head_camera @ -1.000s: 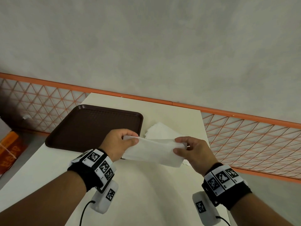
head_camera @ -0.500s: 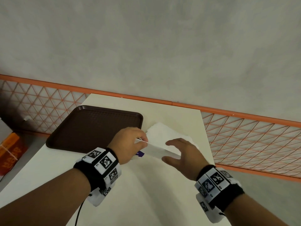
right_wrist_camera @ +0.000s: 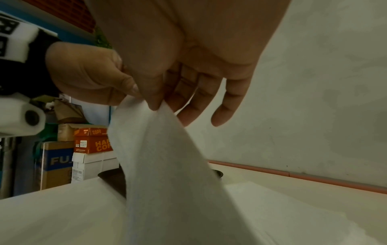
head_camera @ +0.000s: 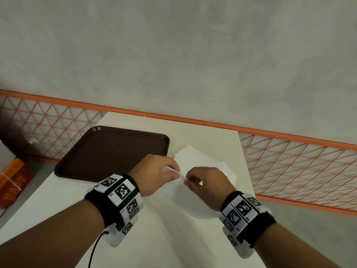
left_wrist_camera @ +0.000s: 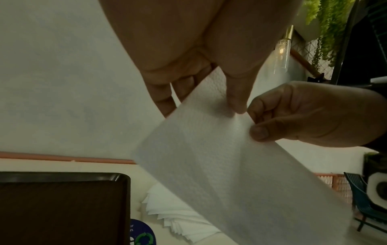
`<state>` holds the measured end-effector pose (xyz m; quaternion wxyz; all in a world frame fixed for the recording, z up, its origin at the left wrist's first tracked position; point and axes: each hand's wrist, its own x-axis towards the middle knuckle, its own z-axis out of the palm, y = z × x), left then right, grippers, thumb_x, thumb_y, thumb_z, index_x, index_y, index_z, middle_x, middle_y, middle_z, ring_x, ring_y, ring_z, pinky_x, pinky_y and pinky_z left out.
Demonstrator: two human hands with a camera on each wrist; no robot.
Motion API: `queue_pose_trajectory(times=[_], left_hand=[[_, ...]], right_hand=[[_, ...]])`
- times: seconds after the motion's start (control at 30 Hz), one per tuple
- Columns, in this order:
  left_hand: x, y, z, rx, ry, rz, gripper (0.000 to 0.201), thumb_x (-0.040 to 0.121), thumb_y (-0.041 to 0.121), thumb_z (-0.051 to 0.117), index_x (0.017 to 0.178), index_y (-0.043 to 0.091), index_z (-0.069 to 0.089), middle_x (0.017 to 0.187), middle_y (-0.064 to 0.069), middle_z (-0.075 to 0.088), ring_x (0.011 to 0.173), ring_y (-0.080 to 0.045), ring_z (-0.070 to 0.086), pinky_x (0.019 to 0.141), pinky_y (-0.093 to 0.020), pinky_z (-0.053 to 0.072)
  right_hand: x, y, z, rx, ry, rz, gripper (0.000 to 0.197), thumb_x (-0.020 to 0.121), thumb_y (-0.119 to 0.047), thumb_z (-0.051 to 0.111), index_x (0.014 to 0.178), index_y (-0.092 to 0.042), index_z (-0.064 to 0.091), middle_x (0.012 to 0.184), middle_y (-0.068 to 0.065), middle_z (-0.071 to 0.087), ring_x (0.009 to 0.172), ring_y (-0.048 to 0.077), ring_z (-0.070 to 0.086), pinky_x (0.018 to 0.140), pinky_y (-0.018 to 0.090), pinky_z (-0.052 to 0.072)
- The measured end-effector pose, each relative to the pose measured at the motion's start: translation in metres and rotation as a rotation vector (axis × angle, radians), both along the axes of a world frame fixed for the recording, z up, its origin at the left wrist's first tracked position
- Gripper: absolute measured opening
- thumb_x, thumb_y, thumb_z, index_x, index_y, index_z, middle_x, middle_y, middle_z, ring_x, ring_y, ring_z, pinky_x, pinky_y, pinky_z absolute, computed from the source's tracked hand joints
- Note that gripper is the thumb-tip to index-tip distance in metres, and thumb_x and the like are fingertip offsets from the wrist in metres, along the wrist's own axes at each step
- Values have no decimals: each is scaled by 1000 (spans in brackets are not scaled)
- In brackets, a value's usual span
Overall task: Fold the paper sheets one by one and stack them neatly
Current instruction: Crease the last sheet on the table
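Observation:
A white paper sheet hangs in the air over the cream table, its top edge held at one spot. My left hand pinches that edge between thumb and fingers. My right hand pinches the same edge right beside it, thumb against forefinger, with the other fingers loosely spread. The sheet drapes down and toward the right wrist camera. A fanned stack of white sheets lies on the table just behind my hands, its layered edges showing.
A dark brown tray lies on the table's left half, beside the stack. An orange lattice railing and a grey wall close off the far side. Cardboard boxes stand on the floor to the left. A round blue sticker marks the table.
The sheet was stretched wide between both hands. My right hand let go, moved left and now pinches the edge beside the left hand, so the sheet hangs doubled.

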<state>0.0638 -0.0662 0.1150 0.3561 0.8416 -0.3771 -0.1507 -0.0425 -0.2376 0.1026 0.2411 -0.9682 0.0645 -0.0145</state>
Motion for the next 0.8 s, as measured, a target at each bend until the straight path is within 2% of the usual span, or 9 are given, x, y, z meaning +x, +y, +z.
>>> queue_pose_trajectory(times=[0.1, 0.3, 0.47, 0.53, 0.63, 0.7, 0.73, 0.8], left_hand=[[-2, -2, 1, 27, 19, -36, 14, 88, 33, 67, 99, 27, 72, 92, 15, 67, 86, -2, 63, 79, -26, 56], [6, -3, 11, -53, 9, -41, 8, 86, 29, 70, 92, 26, 74, 89, 14, 71, 88, -2, 65, 87, -29, 52], [16, 5, 7, -78, 15, 14, 4, 85, 24, 71, 86, 26, 73, 79, 9, 69, 76, -5, 64, 74, -23, 53], [17, 3, -1, -102, 73, 56, 5, 85, 23, 71, 89, 24, 72, 81, 5, 70, 78, -9, 66, 76, -29, 57], [14, -2, -11, -145, 309, 30, 27, 81, 28, 75, 107, 25, 66, 97, 2, 72, 90, -13, 70, 83, -37, 58], [13, -8, -15, -131, 375, 2, 37, 77, 33, 78, 111, 29, 64, 103, 4, 72, 96, -13, 69, 85, -37, 57], [12, -10, -15, -120, 366, 4, 32, 77, 33, 77, 107, 29, 66, 101, 3, 73, 95, -14, 69, 83, -38, 58], [11, -15, -13, -129, 325, 31, 13, 84, 23, 72, 97, 21, 71, 91, -2, 74, 86, -17, 70, 79, -38, 59]], right_hand=[[-1, 0, 1, 12, -24, 4, 12, 92, -36, 55, 95, -28, 64, 91, -9, 66, 86, 15, 60, 80, 37, 51], [-8, -13, -4, 31, 23, 7, 14, 92, -34, 56, 93, -22, 64, 87, -5, 64, 82, 16, 57, 78, 32, 48], [-31, -43, -12, 131, 110, -91, 15, 91, -36, 62, 92, -23, 70, 81, -1, 69, 78, 15, 61, 71, 21, 45], [-34, -49, -13, 164, 126, -96, 14, 90, -35, 63, 90, -23, 71, 81, -1, 70, 78, 14, 63, 70, 20, 46], [-32, -53, -11, 190, 128, -79, 10, 89, -34, 65, 81, -29, 67, 76, -6, 67, 70, 4, 59, 64, 12, 43], [-30, -54, -8, 173, 130, -44, 18, 90, -33, 64, 73, -38, 60, 69, -13, 62, 66, -4, 55, 62, 8, 39], [-28, -55, -7, 165, 132, -34, 21, 90, -32, 64, 72, -40, 57, 68, -15, 61, 66, -7, 55, 62, 6, 38], [-27, -57, -8, 171, 133, -31, 17, 92, -30, 62, 77, -38, 57, 70, -18, 61, 67, -10, 54, 62, 5, 37]])
